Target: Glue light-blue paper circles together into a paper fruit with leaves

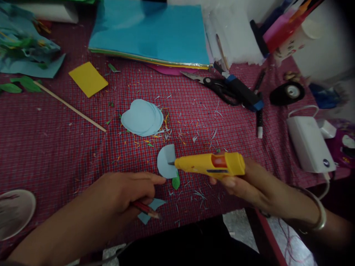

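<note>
My right hand (pixel 244 184) grips a yellow glue gun (pixel 210 165), its nozzle touching a small light blue paper petal (pixel 165 160). My left hand (pixel 124 192) is closed on a red pencil (pixel 145 209), and its forefinger reaches out to the petal's lower edge. A green paper leaf (pixel 175 182) lies just under the petal. A blue paper scrap (pixel 151 210) sits below the left hand. A pile of light blue heart-shaped cutouts (pixel 142 117) rests farther back on the red checked cloth (pixel 55 147).
A stack of coloured paper sheets (pixel 151 33) lies at the back, with a yellow card (pixel 88 78) and a thin wooden stick (pixel 69 106) to the left. Black scissors (pixel 213 84), a marker (pixel 259 118), a tape roll (pixel 287 93) and a white charger (pixel 309 143) lie on the right. A plate (pixel 13 212) is at the left edge.
</note>
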The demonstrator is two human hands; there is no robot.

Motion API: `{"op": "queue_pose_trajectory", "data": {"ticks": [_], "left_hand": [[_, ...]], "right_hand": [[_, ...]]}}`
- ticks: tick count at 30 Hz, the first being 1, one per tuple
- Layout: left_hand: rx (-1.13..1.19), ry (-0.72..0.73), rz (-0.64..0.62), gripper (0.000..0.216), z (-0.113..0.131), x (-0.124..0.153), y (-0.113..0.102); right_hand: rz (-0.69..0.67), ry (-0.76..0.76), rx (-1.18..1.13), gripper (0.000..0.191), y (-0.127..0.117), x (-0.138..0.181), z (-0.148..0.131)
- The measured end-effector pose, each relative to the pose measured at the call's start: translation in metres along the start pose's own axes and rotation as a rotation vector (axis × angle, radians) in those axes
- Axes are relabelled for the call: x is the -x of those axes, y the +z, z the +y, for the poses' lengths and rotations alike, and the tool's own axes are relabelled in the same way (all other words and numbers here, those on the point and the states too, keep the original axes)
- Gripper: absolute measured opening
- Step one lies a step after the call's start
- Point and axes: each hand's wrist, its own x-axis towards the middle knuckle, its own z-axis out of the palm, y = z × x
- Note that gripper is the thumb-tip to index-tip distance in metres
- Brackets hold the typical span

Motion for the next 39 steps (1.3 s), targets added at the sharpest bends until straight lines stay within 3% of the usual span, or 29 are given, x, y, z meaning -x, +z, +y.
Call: {"op": "queue_pose_trajectory", "data": {"ticks": [3,8,15,22,30,35,39], "left_hand": [[0.01,0.008,0.01,0.022,0.0,0.0,0.0],[-0.008,-0.011,-0.006,0.023,-0.003,0.001,0.001],[0.024,0.02,0.013,0.023,-0.001,-0.001,0.0],[-0.001,0.001,0.002,0.023,-0.001,0.0,-0.001],[0.017,0.039,0.015,0.025,-0.003,0.001,0.0],[0.011,0.0,0.0,0.023,-0.003,-0.001,-0.001],[0.069,0.016,0.009,0.021,0.001,0.001,-0.002]], "right_hand": [[-0.049,-0.048,0.075,0.015,0.0,-0.001,0.001],[0.061,-0.123,0.159,0.015,0.006,-0.009,0.007],[-0.095,-0.11,0.133,0.017,-0.002,-0.008,0.002],[0.047,-0.158,0.166,0.017,0.0,-0.021,0.007],[-0.189,-0.057,0.053,0.02,-0.01,-0.007,0.007],[-0.001,0.019,0.031,0.019,-0.012,0.003,0.018],[0.241,0.0,0.063,0.02,-0.004,0.01,0.028]]}}
